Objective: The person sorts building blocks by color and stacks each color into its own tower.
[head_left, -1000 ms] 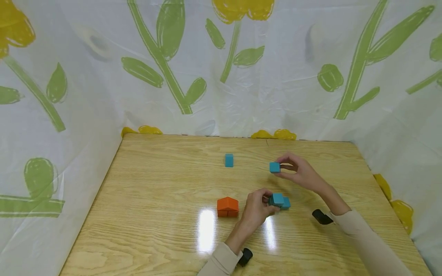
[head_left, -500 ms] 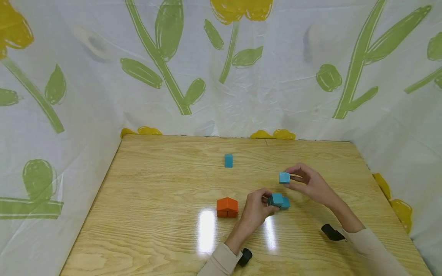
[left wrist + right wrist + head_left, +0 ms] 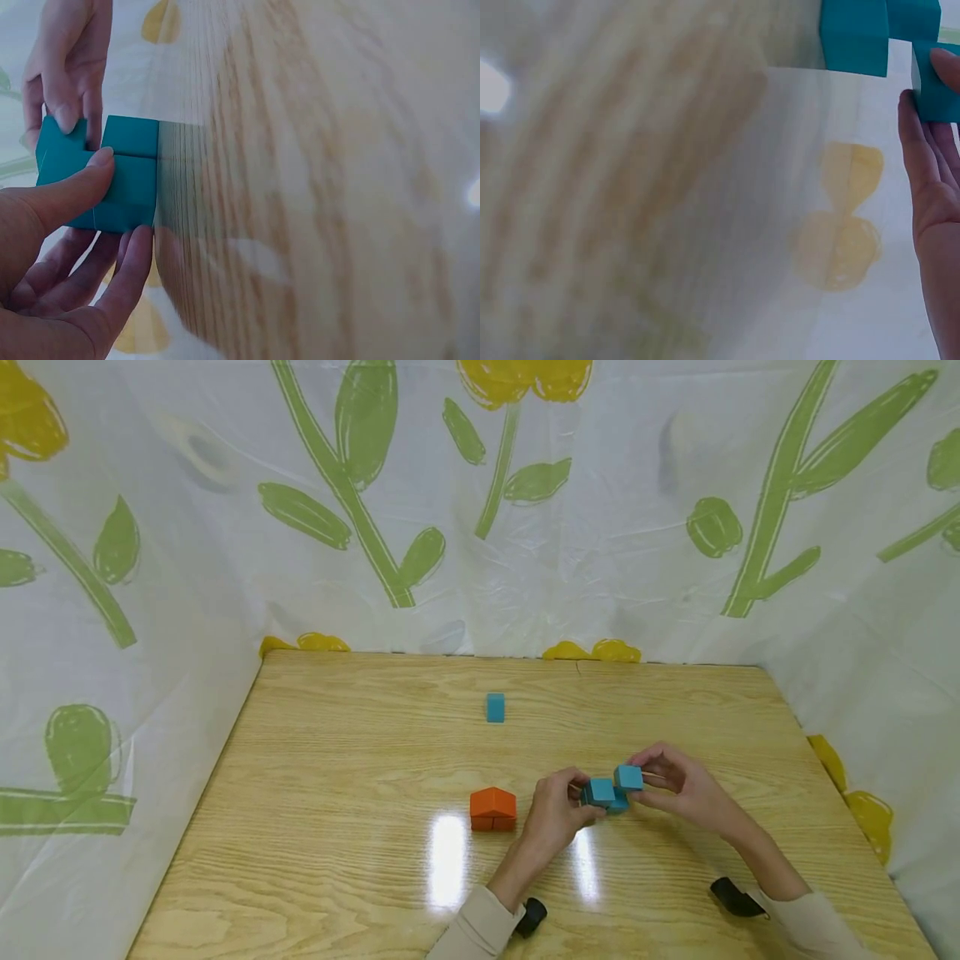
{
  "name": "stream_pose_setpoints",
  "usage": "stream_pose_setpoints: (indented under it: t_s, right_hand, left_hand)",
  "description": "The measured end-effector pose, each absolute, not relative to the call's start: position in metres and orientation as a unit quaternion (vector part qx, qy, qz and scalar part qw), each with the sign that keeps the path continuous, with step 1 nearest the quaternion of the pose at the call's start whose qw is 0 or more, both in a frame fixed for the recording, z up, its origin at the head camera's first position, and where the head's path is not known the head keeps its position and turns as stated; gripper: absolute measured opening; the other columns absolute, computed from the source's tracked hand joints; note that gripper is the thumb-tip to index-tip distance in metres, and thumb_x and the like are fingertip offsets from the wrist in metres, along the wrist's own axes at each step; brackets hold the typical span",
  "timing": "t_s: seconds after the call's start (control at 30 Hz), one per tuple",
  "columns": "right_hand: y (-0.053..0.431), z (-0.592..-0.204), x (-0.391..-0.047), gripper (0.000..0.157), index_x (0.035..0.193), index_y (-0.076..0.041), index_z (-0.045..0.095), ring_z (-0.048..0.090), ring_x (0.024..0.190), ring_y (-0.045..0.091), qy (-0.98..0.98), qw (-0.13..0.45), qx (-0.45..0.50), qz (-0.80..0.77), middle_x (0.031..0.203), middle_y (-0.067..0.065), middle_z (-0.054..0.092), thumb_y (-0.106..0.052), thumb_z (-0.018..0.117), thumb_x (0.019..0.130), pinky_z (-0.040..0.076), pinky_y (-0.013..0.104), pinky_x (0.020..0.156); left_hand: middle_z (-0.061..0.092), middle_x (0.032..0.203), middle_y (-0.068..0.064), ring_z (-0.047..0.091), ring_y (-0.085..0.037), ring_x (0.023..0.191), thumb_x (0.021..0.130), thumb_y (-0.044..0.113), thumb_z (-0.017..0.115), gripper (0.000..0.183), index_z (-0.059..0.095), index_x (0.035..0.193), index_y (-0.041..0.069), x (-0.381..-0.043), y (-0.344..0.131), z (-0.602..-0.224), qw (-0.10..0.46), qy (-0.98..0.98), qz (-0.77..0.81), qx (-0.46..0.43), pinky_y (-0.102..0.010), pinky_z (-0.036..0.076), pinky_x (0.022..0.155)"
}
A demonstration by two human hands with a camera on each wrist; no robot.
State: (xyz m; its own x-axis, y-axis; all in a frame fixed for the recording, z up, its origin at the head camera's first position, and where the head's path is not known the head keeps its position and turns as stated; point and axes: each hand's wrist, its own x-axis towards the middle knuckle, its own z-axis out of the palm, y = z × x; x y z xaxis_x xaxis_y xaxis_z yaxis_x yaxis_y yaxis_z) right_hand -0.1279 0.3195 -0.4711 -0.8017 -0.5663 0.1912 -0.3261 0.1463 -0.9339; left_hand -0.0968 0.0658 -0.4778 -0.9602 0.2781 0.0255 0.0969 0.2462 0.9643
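Note:
My left hand [image 3: 557, 806] grips a small stack of blue toy blocks [image 3: 600, 792] on the table, thumb on one side and fingers on the other. In the left wrist view its thumb lies across the blue faces. Beside the stack, on the right, stands a lower blue block [image 3: 618, 803] on the tabletop. My right hand [image 3: 686, 787] pinches another blue block [image 3: 628, 778] above that lower one. In the right wrist view, the pinched block [image 3: 936, 94] appears apart from the blocks on the table [image 3: 855, 41].
An orange house-shaped group of blocks [image 3: 493, 810] stands left of my left hand. Farther back lies a lone blue block [image 3: 496, 707]. White flower-print fabric [image 3: 480, 568] encloses the wooden table [image 3: 337, 777] at the back and both sides.
My right hand has brought its blue block nearer me and slightly right, from behind the stack to above the lower block. My left hand stays on the stack.

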Motion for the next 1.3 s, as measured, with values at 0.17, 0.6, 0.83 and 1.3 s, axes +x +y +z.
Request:
stream_pose_setpoints:
  t_s: [0.17,0.6,0.83,1.3]
  right_hand:
    - [0.319,-0.477,-0.121,0.041,0.123,0.002,0.055,0.065,0.118,0.015,0.76,0.109,-0.294,-0.57,0.123,0.015,0.062,0.015,0.073,0.087,0.053,0.029,0.099]
    - [0.313,-0.479,-0.118,0.042,0.125,0.0,0.057,0.064,0.117,0.014,0.771,0.11,-0.297,-0.553,0.122,0.015,0.062,0.012,0.074,0.088,0.053,0.027,0.099]
    - [0.312,-0.475,-0.117,0.047,0.132,-0.004,0.058,0.061,0.121,0.013,0.796,0.104,-0.287,-0.523,0.127,0.017,0.063,0.006,0.075,0.09,0.05,0.027,0.102]
    - [0.303,-0.437,-0.149,0.032,0.13,-0.01,0.063,0.063,0.118,0.021,0.841,0.075,-0.289,-0.451,0.125,0.02,0.065,-0.004,0.068,0.099,0.051,0.032,0.102]
  left_hand:
    - [0.072,0.097,-0.008,0.068,-0.021,0.085,0.081,-0.001,0.086,0.03,0.071,0.107,-0.003,-0.097,0.066,-0.478,0.073,0.785,0.603,0.123,-0.018,0.053,0.072]
    - [0.072,0.098,-0.008,0.065,-0.018,0.082,0.081,0.001,0.086,0.031,0.071,0.109,-0.001,-0.096,0.065,-0.477,0.065,0.795,0.59,0.124,-0.017,0.051,0.072]
    - [0.072,0.097,-0.01,0.067,-0.021,0.082,0.081,0.0,0.086,0.031,0.071,0.107,-0.003,-0.096,0.065,-0.479,0.06,0.794,0.59,0.131,-0.019,0.052,0.071]
    - [0.071,0.095,-0.009,0.063,-0.017,0.08,0.08,0.001,0.087,0.032,0.071,0.107,-0.003,-0.095,0.064,-0.478,0.059,0.796,0.588,0.129,-0.019,0.051,0.071]
